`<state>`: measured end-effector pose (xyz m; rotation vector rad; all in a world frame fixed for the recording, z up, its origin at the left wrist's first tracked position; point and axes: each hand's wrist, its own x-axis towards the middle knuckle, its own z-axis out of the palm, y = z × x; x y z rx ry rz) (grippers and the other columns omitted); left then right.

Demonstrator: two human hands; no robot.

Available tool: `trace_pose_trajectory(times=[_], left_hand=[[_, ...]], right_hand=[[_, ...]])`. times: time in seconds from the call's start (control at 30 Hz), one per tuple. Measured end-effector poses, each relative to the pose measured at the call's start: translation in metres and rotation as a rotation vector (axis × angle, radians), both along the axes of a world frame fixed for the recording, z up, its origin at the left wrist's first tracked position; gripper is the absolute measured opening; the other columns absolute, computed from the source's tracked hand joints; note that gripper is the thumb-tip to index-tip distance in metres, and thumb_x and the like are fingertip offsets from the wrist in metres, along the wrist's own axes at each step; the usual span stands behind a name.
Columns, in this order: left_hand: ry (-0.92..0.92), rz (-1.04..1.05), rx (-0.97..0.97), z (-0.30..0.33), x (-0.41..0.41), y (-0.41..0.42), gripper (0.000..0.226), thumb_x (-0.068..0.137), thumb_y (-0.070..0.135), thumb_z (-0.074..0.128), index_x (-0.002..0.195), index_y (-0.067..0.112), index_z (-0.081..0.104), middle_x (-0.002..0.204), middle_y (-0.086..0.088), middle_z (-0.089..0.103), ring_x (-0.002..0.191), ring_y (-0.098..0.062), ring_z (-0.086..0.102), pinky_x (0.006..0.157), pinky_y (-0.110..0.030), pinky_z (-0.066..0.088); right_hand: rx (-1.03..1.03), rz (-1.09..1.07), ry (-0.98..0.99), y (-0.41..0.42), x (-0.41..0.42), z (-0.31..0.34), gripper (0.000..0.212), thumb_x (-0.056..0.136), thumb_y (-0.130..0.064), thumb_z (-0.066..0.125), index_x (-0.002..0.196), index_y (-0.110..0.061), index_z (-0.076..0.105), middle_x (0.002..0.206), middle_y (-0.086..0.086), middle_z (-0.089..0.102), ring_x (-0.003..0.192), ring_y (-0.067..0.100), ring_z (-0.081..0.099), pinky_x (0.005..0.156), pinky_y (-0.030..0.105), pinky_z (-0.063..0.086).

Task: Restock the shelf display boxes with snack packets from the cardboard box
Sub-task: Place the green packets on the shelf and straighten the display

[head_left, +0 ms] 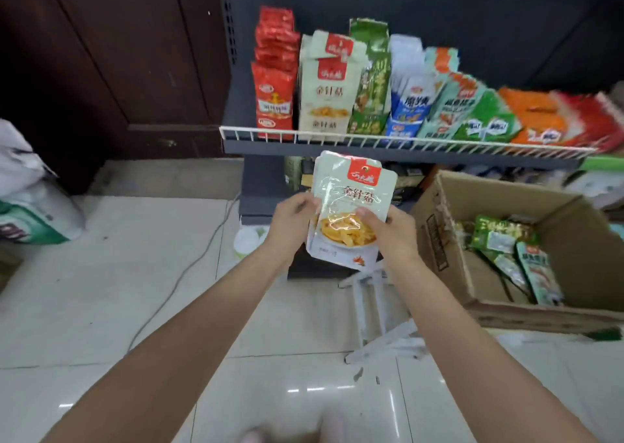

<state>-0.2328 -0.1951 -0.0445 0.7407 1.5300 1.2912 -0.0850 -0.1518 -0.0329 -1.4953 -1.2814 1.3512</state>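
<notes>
A small stack of pale snack packets [351,189] with a red label and a picture of yellow food is held upright just below the shelf rail. My left hand [292,221] grips the stack's left edge. My right hand [391,229] holds its right side, thumb across the front. On the shelf above stands the matching pale display box [329,101] with the same packets in it. The open cardboard box [449,240] sits on the floor at the right, with green and teal packets [520,256] inside.
The shelf [388,148] has a white wire rail [371,140] along its front and a row of display boxes: red, pale, green, blue, teal, orange. A white wire rack [378,317] lies on the tiled floor below. White sacks [30,202] stand at the left beside a dark wooden door.
</notes>
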Motion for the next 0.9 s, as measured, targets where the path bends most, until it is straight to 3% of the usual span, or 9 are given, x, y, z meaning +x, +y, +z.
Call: trace_pose_trajectory(times=[0.17,0.3,0.4,0.47,0.6,0.7,0.77,0.9], left_hand=[[0.066,-0.039,0.079,0.083,-0.021,0.026,0.019,0.095,0.016,0.055,0.08,0.017,0.067,0.087,0.0,0.069,0.082,-0.015,0.064,0.088,-0.041,0.053],[0.238,-0.035,0.201,0.129,-0.027,0.055,0.012,0.093,0.015,0.058,0.083,0.009,0.064,0.078,0.003,0.064,0.077,-0.012,0.058,0.073,-0.02,0.047],[0.423,-0.078,0.276,0.143,-0.027,0.078,0.01,0.095,0.013,0.052,0.09,0.007,0.058,0.083,-0.003,0.066,0.076,-0.016,0.061,0.064,-0.02,0.045],[0.523,-0.091,0.281,0.154,-0.026,0.097,0.006,0.097,0.014,0.05,0.092,0.011,0.047,0.08,0.004,0.059,0.072,-0.012,0.058,0.058,-0.018,0.043],[0.565,-0.127,0.238,0.168,-0.039,0.13,0.025,0.092,0.011,0.058,0.098,0.012,0.033,0.08,0.003,0.059,0.079,-0.016,0.064,0.074,-0.035,0.053],[0.636,-0.167,0.199,0.166,-0.059,0.149,0.031,0.091,0.011,0.059,0.112,0.014,0.036,0.099,-0.002,0.067,0.091,-0.014,0.063,0.078,-0.023,0.051],[0.76,-0.168,0.18,0.161,-0.07,0.161,0.03,0.094,0.009,0.054,0.121,0.012,0.041,0.114,-0.003,0.062,0.103,-0.014,0.059,0.081,-0.015,0.046],[1.12,-0.273,0.077,0.15,-0.086,0.19,0.046,0.096,0.016,0.05,0.14,0.014,0.037,0.146,-0.005,0.039,0.135,-0.02,0.033,0.11,-0.03,0.031]], right_hand=[[-0.057,0.037,0.214,0.031,-0.005,0.079,0.026,0.086,-0.008,0.066,0.112,-0.011,0.066,0.111,0.007,0.069,0.102,0.025,0.066,0.09,0.042,0.053],[-0.053,0.104,0.258,0.061,-0.009,0.119,0.028,0.085,-0.006,0.066,0.112,-0.01,0.064,0.112,0.008,0.069,0.1,0.023,0.066,0.088,0.04,0.053],[-0.085,0.203,0.303,0.091,-0.01,0.136,0.033,0.085,-0.005,0.065,0.118,-0.008,0.061,0.114,0.01,0.068,0.103,0.026,0.065,0.088,0.044,0.053],[-0.093,0.25,0.334,0.115,-0.012,0.144,0.035,0.086,-0.006,0.064,0.121,-0.01,0.059,0.116,0.009,0.067,0.106,0.026,0.064,0.092,0.046,0.051],[-0.036,0.251,0.336,0.158,-0.012,0.146,0.033,0.086,-0.011,0.065,0.118,-0.015,0.06,0.118,0.004,0.067,0.111,0.023,0.062,0.098,0.046,0.047],[0.006,0.222,0.334,0.184,-0.012,0.144,0.027,0.087,-0.01,0.064,0.113,-0.017,0.062,0.116,0.001,0.068,0.113,0.02,0.06,0.101,0.042,0.045],[-0.004,0.218,0.34,0.197,-0.013,0.142,0.026,0.088,-0.01,0.062,0.113,-0.016,0.063,0.116,0.002,0.068,0.112,0.02,0.061,0.1,0.042,0.045],[-0.006,0.19,0.344,0.219,-0.022,0.144,0.027,0.09,-0.008,0.06,0.116,-0.012,0.062,0.116,0.003,0.067,0.105,0.017,0.064,0.087,0.035,0.052]])
